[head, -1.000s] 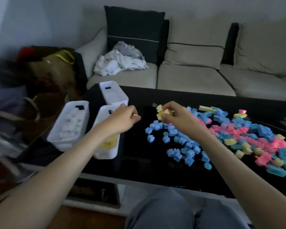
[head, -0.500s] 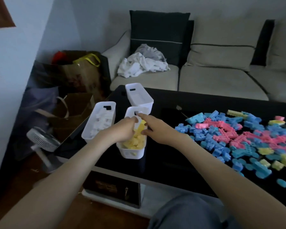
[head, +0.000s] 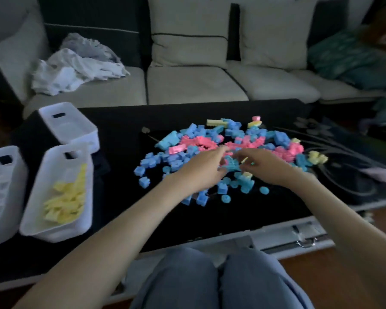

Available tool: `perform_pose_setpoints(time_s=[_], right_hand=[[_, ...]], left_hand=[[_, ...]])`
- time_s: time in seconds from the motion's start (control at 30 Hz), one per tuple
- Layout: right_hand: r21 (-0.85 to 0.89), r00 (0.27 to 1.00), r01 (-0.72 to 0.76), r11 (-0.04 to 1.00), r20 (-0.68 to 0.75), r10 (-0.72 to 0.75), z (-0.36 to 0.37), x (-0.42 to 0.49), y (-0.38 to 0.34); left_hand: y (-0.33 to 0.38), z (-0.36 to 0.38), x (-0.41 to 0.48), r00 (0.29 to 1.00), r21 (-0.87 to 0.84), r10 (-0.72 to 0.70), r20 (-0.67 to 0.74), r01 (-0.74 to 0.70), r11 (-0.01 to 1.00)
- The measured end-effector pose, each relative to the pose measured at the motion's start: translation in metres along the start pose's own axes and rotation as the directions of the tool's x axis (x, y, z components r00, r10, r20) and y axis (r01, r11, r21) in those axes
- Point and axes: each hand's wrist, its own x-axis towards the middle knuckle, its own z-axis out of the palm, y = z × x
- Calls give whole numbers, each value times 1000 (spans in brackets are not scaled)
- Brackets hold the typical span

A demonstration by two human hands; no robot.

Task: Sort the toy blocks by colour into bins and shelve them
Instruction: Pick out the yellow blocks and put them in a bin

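Three white bins stand at the table's left: one holding white pieces, the middle bin part-filled with yellow blocks, the rear bin looking empty; the mixed heap of blue, pink and a few yellow blocks, too many to count, lies mid-table; the left hand and right hand reach into it with fingers curled, though I cannot tell what either holds; the blocks look light, rigid and studded, best pinched across flat sides.
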Motion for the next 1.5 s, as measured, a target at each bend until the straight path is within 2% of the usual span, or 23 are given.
perform_pose_setpoints(time_s=[0.13,0.23,0.3,0.37,0.43,0.6,0.9,1.0,1.17,1.4,1.5], right_hand=[[42,974,-199,979,-99,202,-18,-31,62],[120,896,-383,916,-194,400,-20,-39,106],[134,848,-465,875,-218,483,-14,-37,125],[99,864,-453,886,-196,464,-5,-29,135],[95,895,-383,919,-210,394,3,-19,137],[58,943,-254,965,-206,261,8,-3,131],[172,931,-126,977,-319,176,-7,2,101],[163,949,-145,976,-255,184,-4,16,96],[45,976,-205,978,-59,208,5,29,101],[-64,980,-195,979,-42,192,2,34,106],[-43,980,-196,980,-35,195,0,35,106]], left_hand=[[22,36,42,995,94,62,81,-70,993],[25,56,70,991,210,90,97,-108,972],[25,64,80,995,323,85,54,-98,941],[22,73,90,997,387,59,43,-71,919],[18,80,98,995,407,26,97,-63,911],[13,80,106,990,280,2,144,-42,959],[19,72,98,996,169,11,84,-26,985],[21,73,98,995,125,11,103,-24,992],[14,75,97,993,133,22,117,-38,990],[11,71,98,996,156,18,90,-32,987],[8,67,99,998,197,20,59,-31,980]])
